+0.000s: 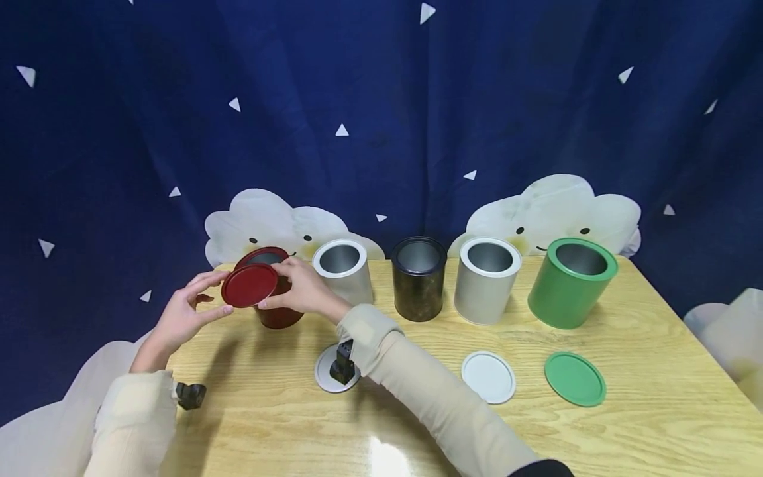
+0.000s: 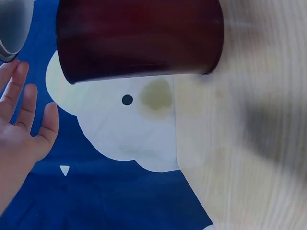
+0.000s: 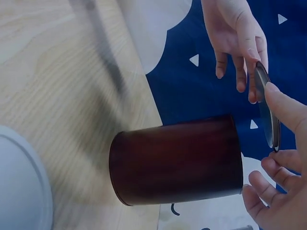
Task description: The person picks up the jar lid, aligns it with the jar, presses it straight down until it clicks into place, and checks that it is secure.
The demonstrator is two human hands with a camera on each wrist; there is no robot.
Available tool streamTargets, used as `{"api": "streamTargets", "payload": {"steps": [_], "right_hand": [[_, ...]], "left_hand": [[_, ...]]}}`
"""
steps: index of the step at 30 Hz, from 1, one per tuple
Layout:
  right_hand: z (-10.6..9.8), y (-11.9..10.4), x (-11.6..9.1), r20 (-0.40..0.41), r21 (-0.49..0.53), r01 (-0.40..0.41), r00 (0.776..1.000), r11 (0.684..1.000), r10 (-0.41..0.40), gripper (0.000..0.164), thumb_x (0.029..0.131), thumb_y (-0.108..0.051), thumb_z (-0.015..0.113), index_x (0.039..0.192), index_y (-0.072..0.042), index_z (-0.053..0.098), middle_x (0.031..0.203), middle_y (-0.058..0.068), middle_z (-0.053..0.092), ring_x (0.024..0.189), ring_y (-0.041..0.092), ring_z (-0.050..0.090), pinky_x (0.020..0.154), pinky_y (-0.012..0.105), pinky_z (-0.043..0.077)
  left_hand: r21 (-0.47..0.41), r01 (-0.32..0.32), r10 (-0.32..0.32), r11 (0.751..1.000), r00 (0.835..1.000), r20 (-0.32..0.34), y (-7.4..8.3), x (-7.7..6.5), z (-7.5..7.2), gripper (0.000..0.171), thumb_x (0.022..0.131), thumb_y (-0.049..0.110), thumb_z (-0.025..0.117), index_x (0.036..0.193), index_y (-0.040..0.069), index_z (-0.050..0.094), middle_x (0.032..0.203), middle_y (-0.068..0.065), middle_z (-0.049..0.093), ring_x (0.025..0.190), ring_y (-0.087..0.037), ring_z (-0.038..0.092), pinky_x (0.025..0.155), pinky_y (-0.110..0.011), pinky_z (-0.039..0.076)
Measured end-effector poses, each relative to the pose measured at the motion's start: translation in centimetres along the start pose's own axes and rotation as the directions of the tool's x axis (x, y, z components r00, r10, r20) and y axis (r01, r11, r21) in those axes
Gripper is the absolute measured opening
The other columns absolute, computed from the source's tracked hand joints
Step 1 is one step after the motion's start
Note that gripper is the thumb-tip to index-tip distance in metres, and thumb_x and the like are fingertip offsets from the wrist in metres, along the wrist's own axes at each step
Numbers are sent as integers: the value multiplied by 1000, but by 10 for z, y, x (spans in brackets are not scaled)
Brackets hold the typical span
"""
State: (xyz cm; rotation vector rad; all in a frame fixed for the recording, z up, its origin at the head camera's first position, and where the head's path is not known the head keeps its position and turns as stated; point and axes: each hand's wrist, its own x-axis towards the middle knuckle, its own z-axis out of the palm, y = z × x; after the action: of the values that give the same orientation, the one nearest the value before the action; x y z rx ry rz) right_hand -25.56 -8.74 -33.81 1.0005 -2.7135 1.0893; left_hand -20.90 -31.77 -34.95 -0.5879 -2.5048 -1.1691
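Both hands hold a dark red lid (image 1: 249, 285) in front of and slightly above the mouth of a dark red can (image 1: 281, 315). My left hand (image 1: 181, 318) grips its left rim between thumb and fingers. My right hand (image 1: 303, 286) pinches the opposite rim, with thumb and fingers on the edge, as the right wrist view also shows. The lid (image 3: 267, 108) appears edge-on there, its grey underside partly visible. The can (image 3: 177, 160) stands upright on the table, and the lid and right hand cover part of its mouth in the head view.
To the right stand a white-rimmed can (image 1: 344, 271), a black can (image 1: 419, 281), another white-rimmed can (image 1: 485, 281) and a green can (image 1: 569, 285), all lidless. On the wooden table (image 1: 268, 424) lie a white lid (image 1: 324, 377), another white lid (image 1: 489, 377) and a green lid (image 1: 575, 379).
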Motion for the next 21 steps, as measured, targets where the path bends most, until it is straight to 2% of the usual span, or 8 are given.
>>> {"api": "streamTargets", "payload": {"steps": [3,10,21], "right_hand": [[-1,2,5,-3,-26,-5,1000,1000,5,75,70,-40,76,131,-6,49,116,3,53,107,14,47,86,19,36],[-2,4,18,-23,-87,-17,1000,996,15,72,72,-40,75,131,-9,49,117,5,53,107,14,49,86,20,37],[-1,8,31,-24,-90,-35,999,995,33,72,75,-40,72,134,-7,46,125,7,50,114,16,47,92,20,35]], "left_hand": [[32,6,-6,999,1000,11,-2,5,1,56,76,-3,70,127,-4,48,123,-15,47,106,-1,40,75,-24,36],[53,14,-16,999,999,37,-11,17,1,57,78,-3,67,131,-5,44,123,-15,45,105,-8,38,74,-26,36],[20,58,-59,998,994,90,-18,33,-1,57,85,6,62,136,-3,37,127,-1,40,104,7,34,76,-17,32]]}}
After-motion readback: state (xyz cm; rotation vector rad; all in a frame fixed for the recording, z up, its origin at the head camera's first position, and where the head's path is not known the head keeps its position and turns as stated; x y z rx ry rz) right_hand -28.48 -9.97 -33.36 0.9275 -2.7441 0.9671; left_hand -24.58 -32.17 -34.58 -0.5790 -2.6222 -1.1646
